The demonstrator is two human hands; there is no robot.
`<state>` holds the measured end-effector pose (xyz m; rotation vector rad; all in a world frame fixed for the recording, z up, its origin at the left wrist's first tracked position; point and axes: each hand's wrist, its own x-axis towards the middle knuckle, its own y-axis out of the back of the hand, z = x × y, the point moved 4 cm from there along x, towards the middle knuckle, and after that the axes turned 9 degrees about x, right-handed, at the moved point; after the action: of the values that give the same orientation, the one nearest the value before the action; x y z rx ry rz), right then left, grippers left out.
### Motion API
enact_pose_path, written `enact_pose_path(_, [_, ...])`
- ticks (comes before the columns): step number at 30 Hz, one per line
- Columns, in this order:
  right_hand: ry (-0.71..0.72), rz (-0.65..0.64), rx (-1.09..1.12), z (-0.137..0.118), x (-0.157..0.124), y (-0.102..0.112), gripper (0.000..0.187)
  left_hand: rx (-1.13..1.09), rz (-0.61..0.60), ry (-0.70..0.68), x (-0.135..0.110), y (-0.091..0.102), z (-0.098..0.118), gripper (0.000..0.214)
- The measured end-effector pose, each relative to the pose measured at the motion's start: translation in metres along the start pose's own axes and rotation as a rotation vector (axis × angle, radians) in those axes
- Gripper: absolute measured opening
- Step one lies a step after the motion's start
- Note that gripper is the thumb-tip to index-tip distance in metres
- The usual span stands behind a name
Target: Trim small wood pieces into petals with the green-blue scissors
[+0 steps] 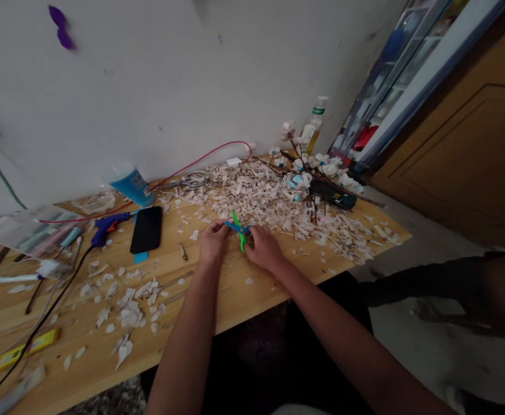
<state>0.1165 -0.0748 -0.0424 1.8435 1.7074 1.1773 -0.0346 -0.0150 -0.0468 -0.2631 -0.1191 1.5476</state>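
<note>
both our hands are on the worktop (235, 300), at the middle near the front edge. our left hand (212, 239) and right hand (263, 246) sit close together with a small green-and-blue piece (238, 227) between them. left fingers are curled and pinch its blue end, right fingers are closed on the other side by the green part. so both hands are gripping the piece. we cannot tell what the piece is; it reads as a green strip crossing a blue one. it sits just above the wood, at the near edge of the scrap pile.

around it:
- pile of pale scraps (261, 199) spread behind and right of the hands, with more loose flakes (131, 311) to the left front
- black phone (147, 229) lying flat, left of our left hand, apart from it
- blue glue gun (109, 223) just left of the phone, with its black cord (40, 323) running to the front left
- blue cup (131, 184) tilted, near the wall behind the phone
- red wire (200, 158) along the wall
- scissors (189, 183) at the back edge of the pile
- flower branch (312, 170) at the back right, with a bottle (315, 124) behind it against the wall
- yellow strip (19, 351) at the far left front
</note>
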Motion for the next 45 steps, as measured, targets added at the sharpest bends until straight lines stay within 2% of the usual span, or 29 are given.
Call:
enact_pose_path(6, [0.009, 0.006, -0.013, -0.001, 0.000, 0.000, 0.012, 0.070, -0.012, 0.007, -0.001, 0.002, 0.005, 0.020])
enact_pose_path(12, [0.002, 0.012, -0.016, -0.002, 0.000, 0.001, 0.011, 0.304, -0.049, -0.102, -0.005, 0.001, 0.017, 0.007])
enact_pose_path(24, [0.011, 0.013, -0.061, -0.005, -0.003, 0.003, 0.010, 0.488, -0.080, -0.106, -0.004, 0.003, 0.018, 0.010])
enact_pose_path(31, [0.003, 0.022, -0.075, -0.006, -0.004, 0.005, 0.008, 0.458, -0.089, -0.072, -0.002, 0.006, 0.013, 0.010])
enact_pose_path(45, [-0.010, 0.055, -0.138, -0.002, -0.005, 0.004, 0.006, 0.244, -0.132, 0.012, 0.001, 0.000, 0.000, 0.019])
